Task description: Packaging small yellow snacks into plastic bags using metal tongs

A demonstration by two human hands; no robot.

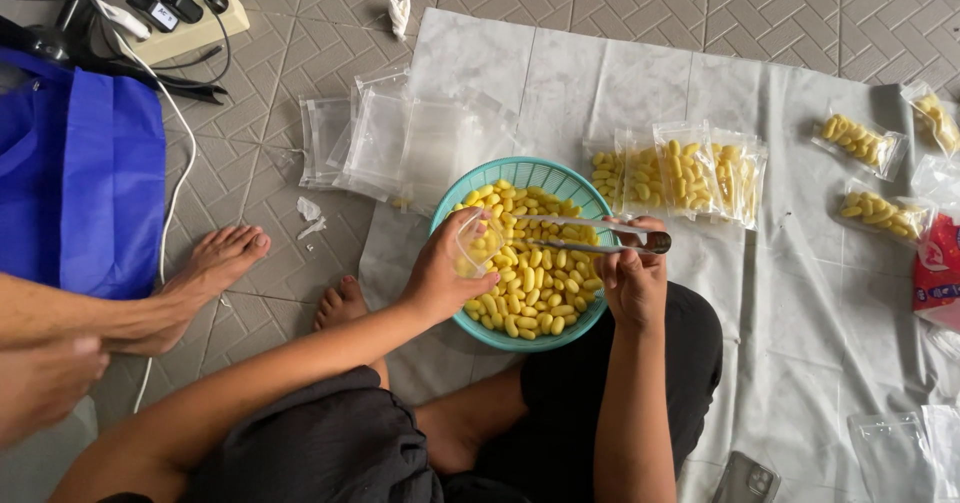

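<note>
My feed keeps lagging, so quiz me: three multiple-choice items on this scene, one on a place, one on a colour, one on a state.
1. Where does the basket sit?
A. on the grey sheet
B. on the blue bag
C. on a chair

2. What colour are the pieces in it?
A. red
B. yellow
C. green

3. What does the right hand hold?
A. nothing
B. a pouch
C. metal tongs

Answers:
1 A, the sheet lies under it.
2 B, all are yellow.
3 C, its fingers grip them; the left hand holds the clear pouch.
</note>
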